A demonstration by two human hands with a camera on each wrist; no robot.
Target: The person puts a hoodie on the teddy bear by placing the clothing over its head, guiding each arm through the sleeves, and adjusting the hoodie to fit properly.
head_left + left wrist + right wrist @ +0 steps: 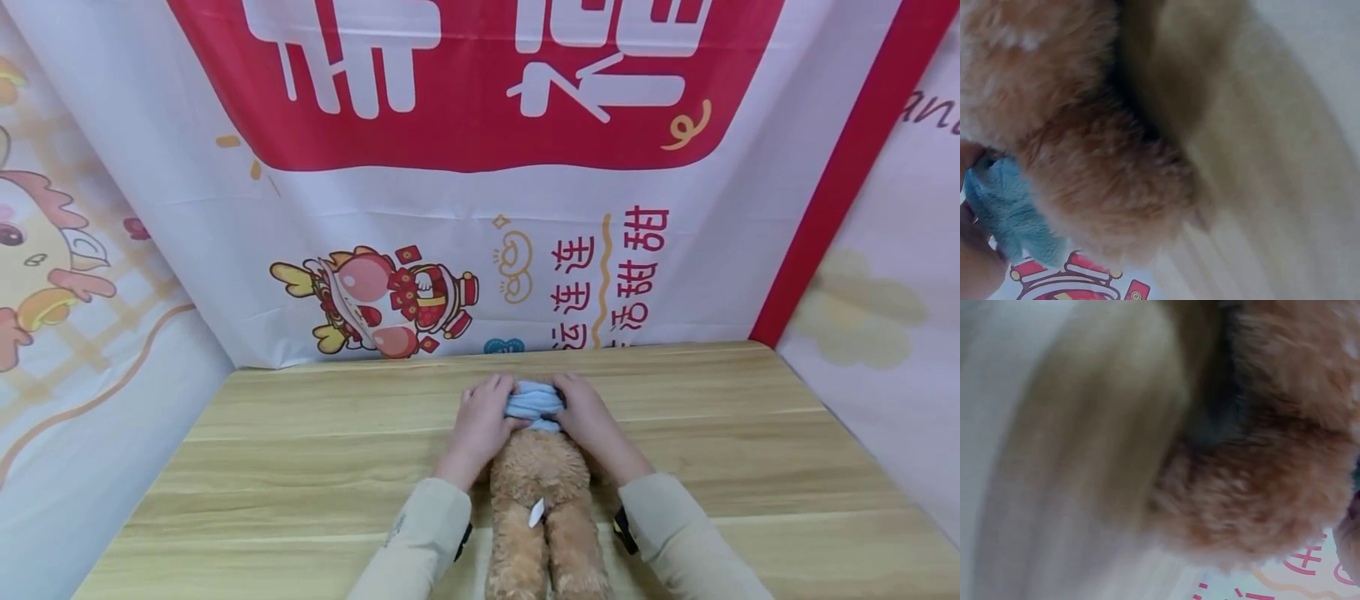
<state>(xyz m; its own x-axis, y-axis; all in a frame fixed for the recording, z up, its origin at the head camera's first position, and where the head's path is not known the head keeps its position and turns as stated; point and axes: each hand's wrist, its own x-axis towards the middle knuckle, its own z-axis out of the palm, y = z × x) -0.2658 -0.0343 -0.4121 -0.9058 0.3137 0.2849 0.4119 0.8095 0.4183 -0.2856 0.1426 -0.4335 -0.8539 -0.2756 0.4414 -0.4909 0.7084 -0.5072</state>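
Observation:
A brown plush toy (542, 467) lies lengthwise on the table, its two legs toward me and a small white tag (536, 512) at its rear. Bunched light blue fluffy cloth (534, 402) covers its upper end. My left hand (483, 421) pinches the cloth's left side, and my right hand (591, 421) holds its right side. The left wrist view shows the blue cloth (1010, 209) against the left fingers (979, 265), beside a furry limb (1107, 181). In the right wrist view, brown fur (1260, 487) hides most of the right hand (1349, 547).
The wood-grain table (322, 467) extends to both sides of the toy. Behind its far edge hangs a white and red printed banner (465, 192). Printed sheets (97, 400) flank the table on the left and right.

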